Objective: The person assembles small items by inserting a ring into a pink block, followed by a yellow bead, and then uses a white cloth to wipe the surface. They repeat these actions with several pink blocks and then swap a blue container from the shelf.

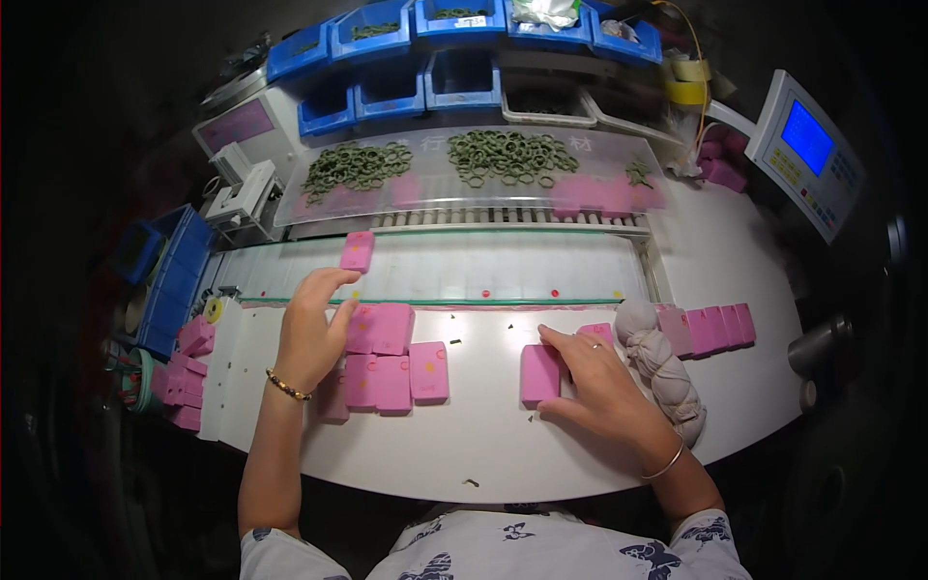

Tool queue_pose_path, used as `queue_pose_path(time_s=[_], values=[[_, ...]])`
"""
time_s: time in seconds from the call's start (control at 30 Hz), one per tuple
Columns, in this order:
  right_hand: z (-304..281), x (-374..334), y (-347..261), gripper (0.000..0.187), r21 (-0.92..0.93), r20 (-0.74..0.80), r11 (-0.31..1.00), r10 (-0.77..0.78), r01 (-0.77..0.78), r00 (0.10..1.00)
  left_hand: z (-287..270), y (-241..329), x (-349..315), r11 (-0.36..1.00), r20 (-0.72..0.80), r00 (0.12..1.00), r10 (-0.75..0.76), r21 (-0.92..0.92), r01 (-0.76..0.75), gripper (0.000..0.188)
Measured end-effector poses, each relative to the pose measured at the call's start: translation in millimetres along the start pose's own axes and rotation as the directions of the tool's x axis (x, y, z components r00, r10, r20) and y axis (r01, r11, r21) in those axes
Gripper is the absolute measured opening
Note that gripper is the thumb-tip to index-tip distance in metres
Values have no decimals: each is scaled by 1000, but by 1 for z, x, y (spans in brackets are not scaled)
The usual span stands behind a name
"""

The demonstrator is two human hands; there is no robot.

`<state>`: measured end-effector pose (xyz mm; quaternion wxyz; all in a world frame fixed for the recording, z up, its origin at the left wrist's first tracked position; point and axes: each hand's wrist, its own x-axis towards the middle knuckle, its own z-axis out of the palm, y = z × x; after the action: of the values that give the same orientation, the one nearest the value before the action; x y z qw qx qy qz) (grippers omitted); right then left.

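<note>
My left hand (314,329) is empty, its thumb and fingers apart. Its fingertips are just below a pink block (357,251) lying by itself on the white conveyor belt (435,266). Under and beside that hand, several pink blocks (393,384) with small red and yellow marks sit close together on the white table. My right hand (604,382) grips another pink block (539,375), thumb at its lower edge and a finger at its upper corner. One more pink block (597,333) shows partly behind the right hand.
A twisted pale cloth bundle (662,372) lies right of my right hand, beside a row of pink blocks (715,329). Beyond the belt, a clear tray (435,201) bears piles of green rings (512,158). Blue bins (464,82) stand behind; a screen (807,140) rises at right.
</note>
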<state>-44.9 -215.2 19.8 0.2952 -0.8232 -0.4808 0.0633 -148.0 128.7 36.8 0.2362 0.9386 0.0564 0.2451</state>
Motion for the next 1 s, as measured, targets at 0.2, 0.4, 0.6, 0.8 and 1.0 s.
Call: queue_pose_path(time_s=[0.2, 0.4, 0.6, 0.8, 1.0], values=[[-18, -3, 5, 80, 21, -81, 998, 56, -54, 995, -5, 2, -1, 998, -83, 995, -58, -14, 57, 23], [-40, -14, 13, 61, -78, -355, 992, 63, -97, 933, -9, -10, -7, 993, -84, 990, -114, 0, 114, 22], [-55, -30, 23, 53, -137, -449, 966, 137, -219, 883, -11, -11, -11, 992, -93, 988, -124, 20, 126, 22], [-50, -34, 25, 54, -208, -333, 967, 74, -150, 940, -1, -15, -12, 992, -78, 989, -123, 18, 125, 21], [-26, -21, 19, 69, -342, -114, 939, -15, -25, 993, 9, 5, -8, 998, -60, 997, -50, -48, 47, 19]])
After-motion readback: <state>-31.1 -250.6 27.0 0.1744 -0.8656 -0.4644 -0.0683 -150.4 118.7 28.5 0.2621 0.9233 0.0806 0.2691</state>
